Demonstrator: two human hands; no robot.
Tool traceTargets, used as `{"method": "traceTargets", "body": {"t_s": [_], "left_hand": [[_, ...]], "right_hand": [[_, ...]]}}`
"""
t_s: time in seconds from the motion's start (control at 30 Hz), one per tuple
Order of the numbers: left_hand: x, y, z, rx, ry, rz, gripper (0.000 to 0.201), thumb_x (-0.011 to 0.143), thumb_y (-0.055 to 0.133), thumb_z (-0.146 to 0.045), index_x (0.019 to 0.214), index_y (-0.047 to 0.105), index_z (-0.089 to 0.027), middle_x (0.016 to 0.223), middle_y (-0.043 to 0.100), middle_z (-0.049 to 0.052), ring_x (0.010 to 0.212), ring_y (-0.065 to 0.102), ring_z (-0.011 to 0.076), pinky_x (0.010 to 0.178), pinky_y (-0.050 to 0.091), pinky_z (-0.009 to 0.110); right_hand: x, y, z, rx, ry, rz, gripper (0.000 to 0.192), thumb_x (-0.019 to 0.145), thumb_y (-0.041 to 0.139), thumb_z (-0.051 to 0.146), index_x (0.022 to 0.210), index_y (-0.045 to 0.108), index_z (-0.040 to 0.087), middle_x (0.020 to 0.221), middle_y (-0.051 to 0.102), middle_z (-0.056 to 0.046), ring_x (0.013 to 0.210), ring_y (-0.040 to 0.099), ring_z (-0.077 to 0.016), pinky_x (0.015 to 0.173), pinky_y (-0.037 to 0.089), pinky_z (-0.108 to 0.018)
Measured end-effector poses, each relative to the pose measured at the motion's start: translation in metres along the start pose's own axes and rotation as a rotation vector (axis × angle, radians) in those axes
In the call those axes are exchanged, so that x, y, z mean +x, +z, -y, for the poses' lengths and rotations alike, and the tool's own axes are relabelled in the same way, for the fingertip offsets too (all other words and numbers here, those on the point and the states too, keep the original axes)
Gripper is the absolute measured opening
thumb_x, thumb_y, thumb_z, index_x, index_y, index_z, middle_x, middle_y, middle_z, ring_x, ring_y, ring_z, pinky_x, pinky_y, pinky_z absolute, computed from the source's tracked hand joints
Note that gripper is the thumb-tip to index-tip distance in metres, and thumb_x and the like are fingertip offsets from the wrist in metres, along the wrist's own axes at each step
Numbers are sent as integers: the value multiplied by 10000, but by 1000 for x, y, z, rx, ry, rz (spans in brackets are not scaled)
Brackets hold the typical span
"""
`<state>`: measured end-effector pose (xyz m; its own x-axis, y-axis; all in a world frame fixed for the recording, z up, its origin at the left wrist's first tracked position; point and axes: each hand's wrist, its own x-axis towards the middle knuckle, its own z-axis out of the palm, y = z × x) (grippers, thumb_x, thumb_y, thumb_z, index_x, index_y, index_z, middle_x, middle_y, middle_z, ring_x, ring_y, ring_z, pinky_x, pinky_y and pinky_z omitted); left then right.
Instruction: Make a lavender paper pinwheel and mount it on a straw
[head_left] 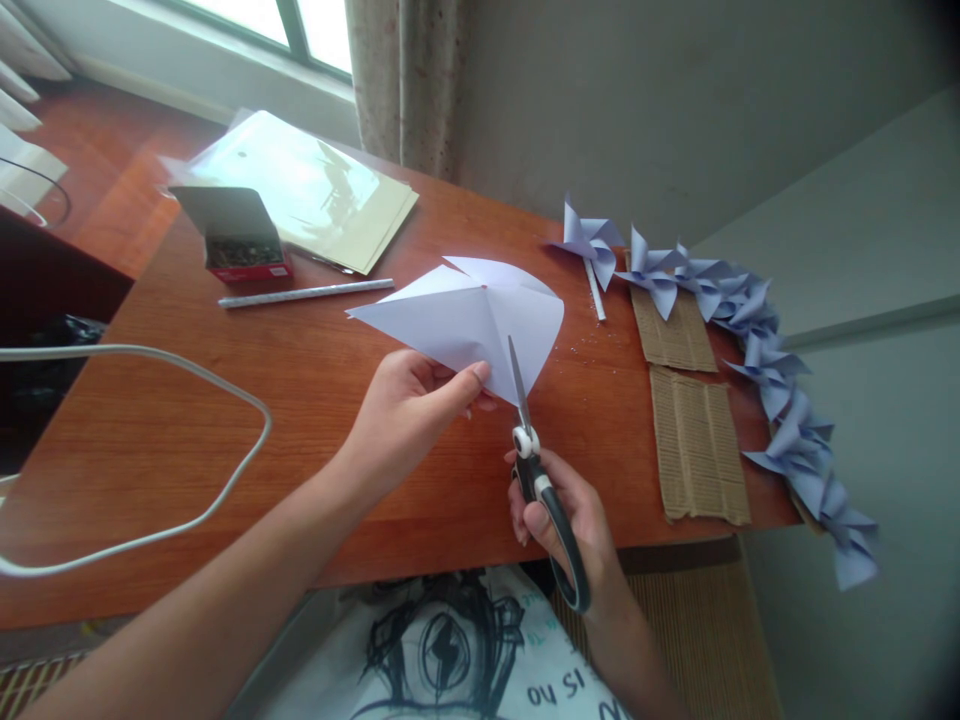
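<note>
My left hand [409, 405] pinches the near edge of a white sheet of paper [457, 315], thumb on top and fingers beneath. The paper has creases, a small red mark near its middle and a cut at its far side. In my right hand [559, 500] is a pair of scissors [527, 445] with black and white handles. Its upper blade lies over the paper's near right corner, pointing away from me; the lower blade is hidden under the sheet.
Several paper pinwheels [772, 370] line the table's right side beside two cardboard pieces [697, 445]. One pinwheel [589, 240] on a stick lies nearer. Left are an open red box [247, 262], a paper stick [307, 293], folders [300, 190] and a white cable [255, 400].
</note>
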<state>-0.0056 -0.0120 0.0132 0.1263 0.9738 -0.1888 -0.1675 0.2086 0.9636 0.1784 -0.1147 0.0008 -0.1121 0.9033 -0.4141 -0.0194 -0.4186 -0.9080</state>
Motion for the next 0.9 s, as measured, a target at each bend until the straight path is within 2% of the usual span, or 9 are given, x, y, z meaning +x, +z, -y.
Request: {"method": "traceTargets", "body": {"t_s": [0.9], "left_hand": [[0,0,-1,-38,-21,-7,192,820,747,-288,696,737,-142,657,749,37,612,674,158,571,490,223]], "right_hand": [[-1,-3,-1,-27,-13,-16,469,844,753,511,1178,653,198,763,550,12,595,457,-98,547,387,-234]]}}
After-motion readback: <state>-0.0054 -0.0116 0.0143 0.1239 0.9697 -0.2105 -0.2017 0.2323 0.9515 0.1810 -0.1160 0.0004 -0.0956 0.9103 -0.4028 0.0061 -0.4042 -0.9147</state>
